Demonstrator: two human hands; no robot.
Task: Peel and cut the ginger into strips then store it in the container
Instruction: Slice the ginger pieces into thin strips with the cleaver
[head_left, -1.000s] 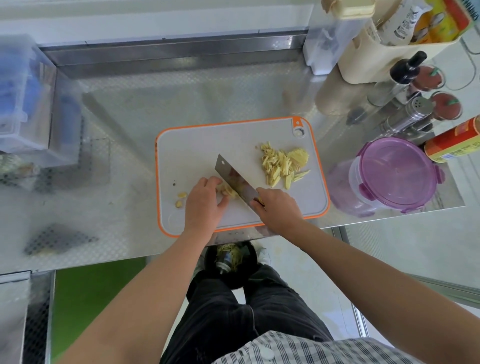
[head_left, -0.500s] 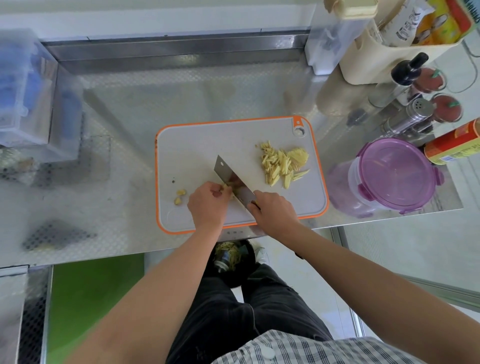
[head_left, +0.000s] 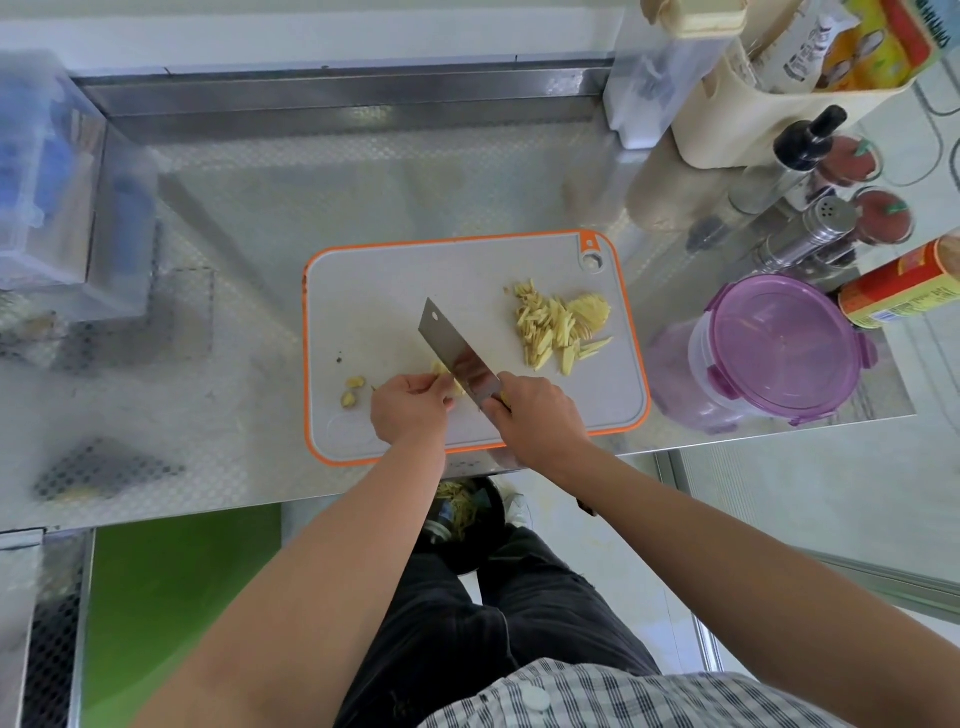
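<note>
Pinching small ginger piece (head_left: 448, 378) in left hand (head_left: 410, 410), gripping cleaver (head_left: 457, 358) in right hand (head_left: 540, 410), blade between hands against ginger. Could nick left fingertips (head_left: 436, 385), so close, on any roll of that piece.

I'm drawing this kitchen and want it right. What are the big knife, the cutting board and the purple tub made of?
The knife has a blade that looks like shiny steel: grey and mirror-like. The cutting board seems matte plastic, pale grey with an orange rim. The purple tub looks like see-through plastic, with a tinted lid and clip tabs.
</note>
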